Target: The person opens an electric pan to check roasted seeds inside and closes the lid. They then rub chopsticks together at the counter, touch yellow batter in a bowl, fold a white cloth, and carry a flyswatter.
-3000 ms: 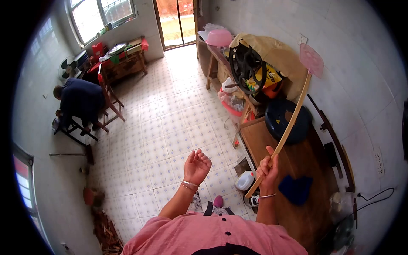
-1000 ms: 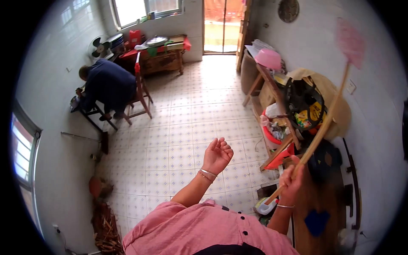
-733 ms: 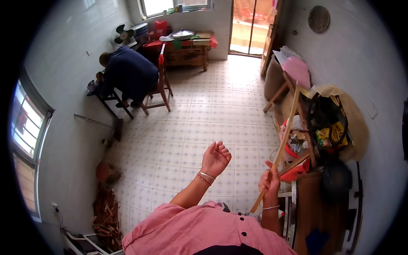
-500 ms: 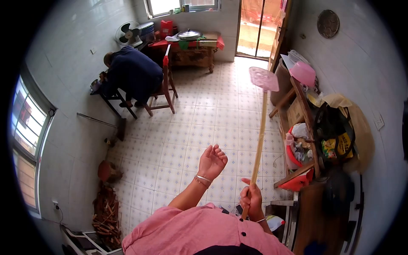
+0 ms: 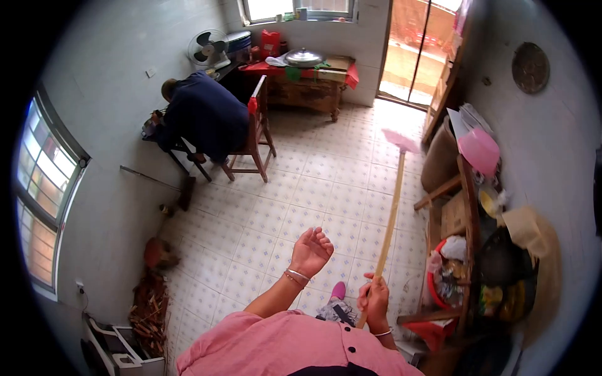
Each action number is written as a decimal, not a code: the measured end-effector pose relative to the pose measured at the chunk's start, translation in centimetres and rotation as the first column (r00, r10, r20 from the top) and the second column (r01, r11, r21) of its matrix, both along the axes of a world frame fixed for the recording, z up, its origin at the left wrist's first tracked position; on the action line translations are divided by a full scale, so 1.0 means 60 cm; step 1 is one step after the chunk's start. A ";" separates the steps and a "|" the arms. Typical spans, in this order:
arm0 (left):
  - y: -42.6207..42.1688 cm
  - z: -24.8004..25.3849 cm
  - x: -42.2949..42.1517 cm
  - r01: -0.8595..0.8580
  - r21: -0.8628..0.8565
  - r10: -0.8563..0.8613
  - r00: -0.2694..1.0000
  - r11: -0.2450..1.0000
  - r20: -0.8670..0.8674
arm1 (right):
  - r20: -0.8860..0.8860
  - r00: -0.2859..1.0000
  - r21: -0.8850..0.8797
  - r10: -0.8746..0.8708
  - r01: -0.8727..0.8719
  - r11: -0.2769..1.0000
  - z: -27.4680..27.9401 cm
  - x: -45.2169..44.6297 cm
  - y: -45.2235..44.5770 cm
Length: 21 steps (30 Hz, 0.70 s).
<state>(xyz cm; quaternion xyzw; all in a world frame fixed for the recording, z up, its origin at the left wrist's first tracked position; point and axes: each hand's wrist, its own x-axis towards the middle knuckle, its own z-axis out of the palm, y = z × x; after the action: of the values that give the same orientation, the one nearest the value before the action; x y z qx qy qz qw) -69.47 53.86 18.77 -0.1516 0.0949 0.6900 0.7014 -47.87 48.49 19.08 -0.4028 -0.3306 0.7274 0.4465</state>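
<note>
My right hand (image 5: 374,301) is wrapped round the lower part of a long light-brown stick, whose pink fly swatter head (image 5: 401,140) points away toward the doorway. The stick (image 5: 392,216) leans up and slightly right over the tiled floor. My left hand (image 5: 311,252) is raised in front of my body, palm up with its fingers curled but apart, and nothing is in it. Bracelets circle both wrists. Below, a pink shoe (image 5: 338,291) shows on the floor.
At the left, a person (image 5: 210,116) in dark clothes bends forward on a wooden chair (image 5: 260,135). A table (image 5: 307,94) with a lidded metal pan stands at the back. A wooden shelf (image 5: 471,219) with a pink basin (image 5: 479,151) lines the right side. Firewood (image 5: 150,313) lies lower left.
The view has turned right. My right hand has swung the swatter from the right wall toward the middle of the room and lowered its head. My left hand keeps its pose.
</note>
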 end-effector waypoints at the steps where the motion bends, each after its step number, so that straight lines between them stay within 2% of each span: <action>1: 0.032 0.012 -0.003 0.003 0.015 -0.003 1.000 1.000 -0.015 | 0.014 1.000 -0.008 -0.016 0.016 1.000 0.012 -0.002 0.049; 4: 0.114 0.054 -0.023 -0.061 0.049 0.063 0.997 0.997 -0.048 | -0.076 0.997 -0.002 0.029 -0.029 1.000 0.043 -0.009 0.192; 6: 0.159 0.066 -0.044 -0.122 0.065 0.126 0.990 0.990 -0.063 | -0.064 0.997 0.028 0.047 -0.045 0.999 0.053 -0.028 0.281; 8: 0.183 0.066 -0.067 -0.186 0.088 0.189 0.981 0.979 -0.034 | -0.068 0.994 0.124 0.087 -0.078 0.989 0.067 -0.047 0.357; 13: 0.238 0.039 -0.132 -0.323 -0.029 0.322 0.946 0.946 -0.023 | -0.148 0.980 0.182 0.133 -0.105 0.978 0.067 -0.122 0.505; 18: 0.334 0.009 -0.207 -0.353 -0.055 0.352 0.936 0.934 -0.022 | -0.114 0.991 0.159 0.071 -0.052 0.986 0.050 -0.202 0.609; 21: 0.429 -0.007 -0.262 -0.340 0.002 0.339 0.941 0.941 0.013 | -0.069 0.997 0.168 0.047 -0.034 0.985 0.050 -0.249 0.685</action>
<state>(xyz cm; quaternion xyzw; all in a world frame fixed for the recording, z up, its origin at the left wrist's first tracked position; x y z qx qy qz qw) -85.22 79.62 18.37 -0.1686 0.0616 0.7998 0.5728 -62.82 89.59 22.05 -0.3303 -0.3819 0.7203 0.4756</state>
